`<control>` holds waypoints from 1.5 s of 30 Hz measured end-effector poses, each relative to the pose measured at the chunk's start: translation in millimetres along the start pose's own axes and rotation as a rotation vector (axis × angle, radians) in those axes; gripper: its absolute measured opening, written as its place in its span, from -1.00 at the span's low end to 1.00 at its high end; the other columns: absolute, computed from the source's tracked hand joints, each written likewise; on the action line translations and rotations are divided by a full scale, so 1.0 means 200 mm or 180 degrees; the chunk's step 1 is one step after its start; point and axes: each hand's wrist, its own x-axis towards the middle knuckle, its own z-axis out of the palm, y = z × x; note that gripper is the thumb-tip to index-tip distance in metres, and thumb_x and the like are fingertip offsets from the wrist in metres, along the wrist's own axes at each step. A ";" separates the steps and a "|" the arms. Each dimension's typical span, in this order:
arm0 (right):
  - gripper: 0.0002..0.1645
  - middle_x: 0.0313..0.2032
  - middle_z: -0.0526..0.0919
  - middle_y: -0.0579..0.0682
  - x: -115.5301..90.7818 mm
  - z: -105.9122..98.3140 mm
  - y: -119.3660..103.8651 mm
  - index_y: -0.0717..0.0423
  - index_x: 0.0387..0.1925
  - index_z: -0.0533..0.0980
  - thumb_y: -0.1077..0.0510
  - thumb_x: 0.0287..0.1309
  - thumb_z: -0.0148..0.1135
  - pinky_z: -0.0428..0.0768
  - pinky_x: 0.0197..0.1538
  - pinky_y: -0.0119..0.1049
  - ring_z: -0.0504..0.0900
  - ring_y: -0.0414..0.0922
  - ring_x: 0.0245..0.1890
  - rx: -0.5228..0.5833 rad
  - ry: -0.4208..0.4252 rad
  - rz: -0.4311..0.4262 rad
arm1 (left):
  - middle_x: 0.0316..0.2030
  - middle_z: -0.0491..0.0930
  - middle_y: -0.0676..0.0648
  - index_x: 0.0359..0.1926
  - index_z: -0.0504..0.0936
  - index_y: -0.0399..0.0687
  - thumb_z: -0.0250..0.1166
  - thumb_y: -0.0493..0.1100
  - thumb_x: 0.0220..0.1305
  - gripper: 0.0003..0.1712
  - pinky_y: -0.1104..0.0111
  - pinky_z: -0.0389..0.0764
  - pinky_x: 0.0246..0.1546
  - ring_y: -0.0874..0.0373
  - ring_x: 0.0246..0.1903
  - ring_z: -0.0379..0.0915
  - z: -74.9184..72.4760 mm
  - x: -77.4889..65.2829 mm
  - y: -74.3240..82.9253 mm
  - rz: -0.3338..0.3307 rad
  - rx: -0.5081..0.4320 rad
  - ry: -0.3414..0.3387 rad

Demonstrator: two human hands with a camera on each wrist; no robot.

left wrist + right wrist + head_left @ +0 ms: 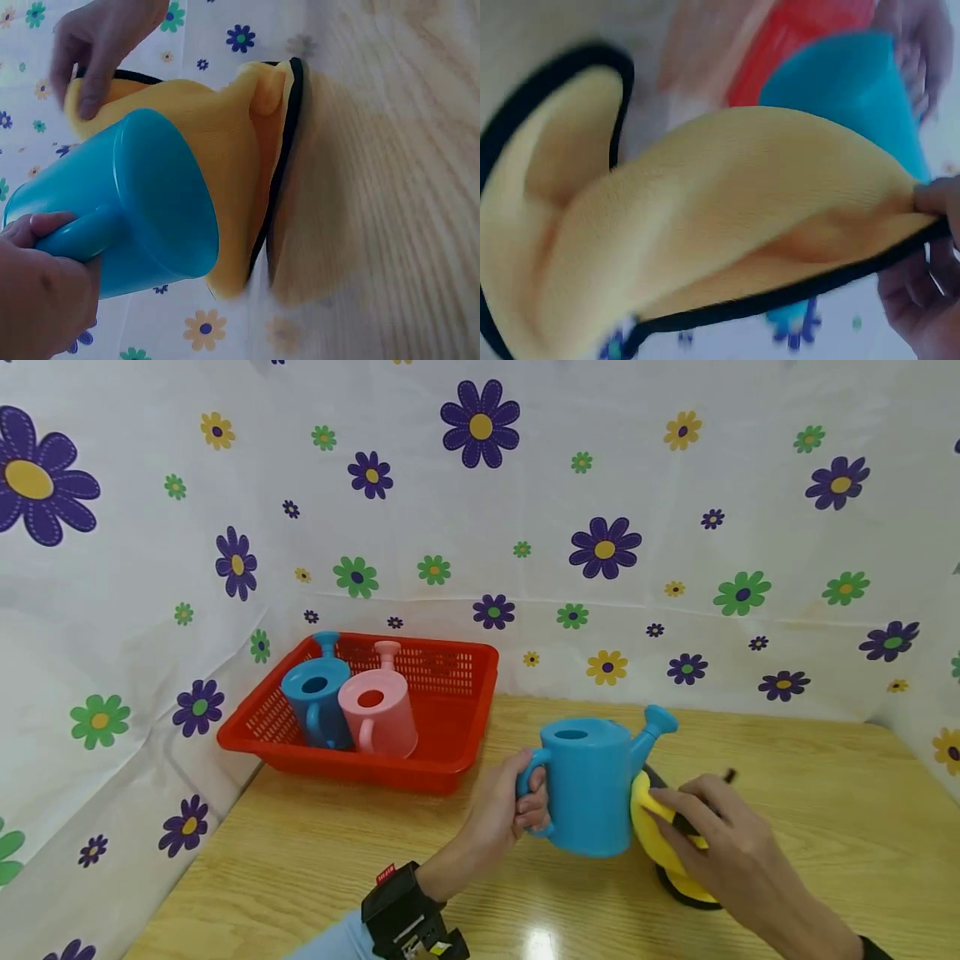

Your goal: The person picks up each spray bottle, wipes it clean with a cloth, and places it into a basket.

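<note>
My left hand (498, 814) grips the handle of a blue watering can (588, 793), holding it raised over the wooden table with its spout pointing right. Beside the can's right side, my right hand (738, 852) pinches the edge of a yellow cloth (643, 814) with black trim. Part of the cloth hangs down to the tabletop, bent into folds, as the left wrist view shows with the cloth (225, 142) behind the can (150, 202). In the right wrist view the cloth (727, 195) stretches from the pinching fingertips and overlaps the can's body.
At the back left of the table (315, 843) stands a red plastic basket (450, 718). Inside its left half are another blue watering can (296, 685) and a pink watering can (397, 727), both upright. A white flower-patterned sheet (420, 518) hangs behind and at the sides.
</note>
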 end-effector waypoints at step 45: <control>-0.43 0.07 0.70 0.07 0.02 0.09 -0.18 0.25 0.09 0.63 0.21 0.65 -0.37 0.60 -0.20 -0.33 0.53 -0.04 -0.16 -0.0106 -0.0355 -0.1101 | -0.73 0.07 0.10 -0.60 0.17 -0.03 -0.16 0.09 0.58 -0.45 0.44 0.19 -0.61 0.24 -0.73 0.07 0.00 -0.03 -0.08 -0.0219 0.0528 -0.0059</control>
